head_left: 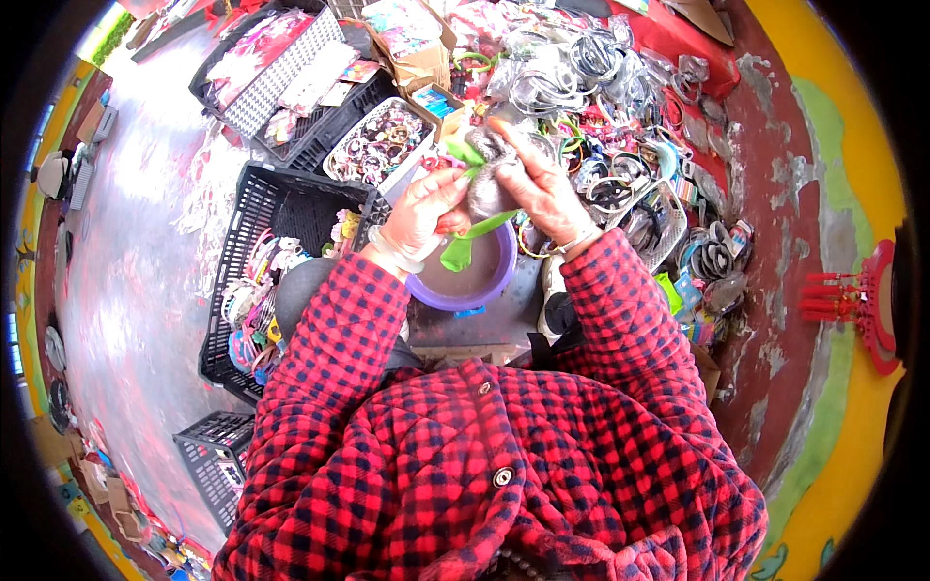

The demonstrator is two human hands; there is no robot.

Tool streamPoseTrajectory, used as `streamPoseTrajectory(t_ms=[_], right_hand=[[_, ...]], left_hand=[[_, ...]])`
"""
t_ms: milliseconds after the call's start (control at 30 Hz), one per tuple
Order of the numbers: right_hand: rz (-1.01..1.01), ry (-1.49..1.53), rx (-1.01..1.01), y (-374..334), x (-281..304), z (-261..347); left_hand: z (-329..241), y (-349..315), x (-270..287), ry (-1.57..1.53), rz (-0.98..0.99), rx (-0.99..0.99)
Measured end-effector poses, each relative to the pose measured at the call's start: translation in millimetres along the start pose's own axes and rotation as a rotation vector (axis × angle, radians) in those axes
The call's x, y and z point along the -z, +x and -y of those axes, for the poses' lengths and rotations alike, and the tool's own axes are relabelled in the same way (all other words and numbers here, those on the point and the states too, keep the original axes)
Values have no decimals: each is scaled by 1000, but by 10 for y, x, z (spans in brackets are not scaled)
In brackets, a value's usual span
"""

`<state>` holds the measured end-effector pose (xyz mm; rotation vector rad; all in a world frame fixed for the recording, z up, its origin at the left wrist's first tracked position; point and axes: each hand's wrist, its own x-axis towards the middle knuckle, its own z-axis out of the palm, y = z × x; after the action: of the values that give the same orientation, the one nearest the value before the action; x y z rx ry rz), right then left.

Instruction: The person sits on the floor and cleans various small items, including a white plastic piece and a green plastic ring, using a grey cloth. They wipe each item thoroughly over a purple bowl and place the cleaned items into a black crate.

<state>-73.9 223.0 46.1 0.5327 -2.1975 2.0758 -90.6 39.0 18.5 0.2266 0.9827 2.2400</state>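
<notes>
In front of me, my left hand (426, 213) pinches a bright green strip-like piece (457, 254), perhaps a headband, whose loose end hangs down. My right hand (542, 189) is closed on a grey, crumpled cloth-like piece (489, 189) pressed against the green one. Both hands meet over a purple basin (509, 266) with murky greyish liquid inside. Fingers and the grey piece hide much of the green piece's shape.
Left of the basin stands a black plastic crate (221, 281) with colourful hair accessories. A white tray (426, 155) of small hair ties lies beyond. Headbands and plastic bags (581, 77) pile up at far right. A smaller crate (208, 465) sits at lower left.
</notes>
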Motion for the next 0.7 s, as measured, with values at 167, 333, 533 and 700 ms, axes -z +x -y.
streamPoseTrajectory(t_ms=[167, 333, 533, 700], right_hand=[[44, -425, 109, 17, 68, -8], [129, -715, 205, -9, 127, 96], [150, -809, 261, -16, 95, 97], [96, -793, 238, -16, 66, 56]], left_hand=[[1, -36, 8, -120, 50, -26], [-44, -70, -37, -129, 118, -16], [-70, -84, -4, 54, -7, -46], [-61, -82, -11, 89, 34, -104]])
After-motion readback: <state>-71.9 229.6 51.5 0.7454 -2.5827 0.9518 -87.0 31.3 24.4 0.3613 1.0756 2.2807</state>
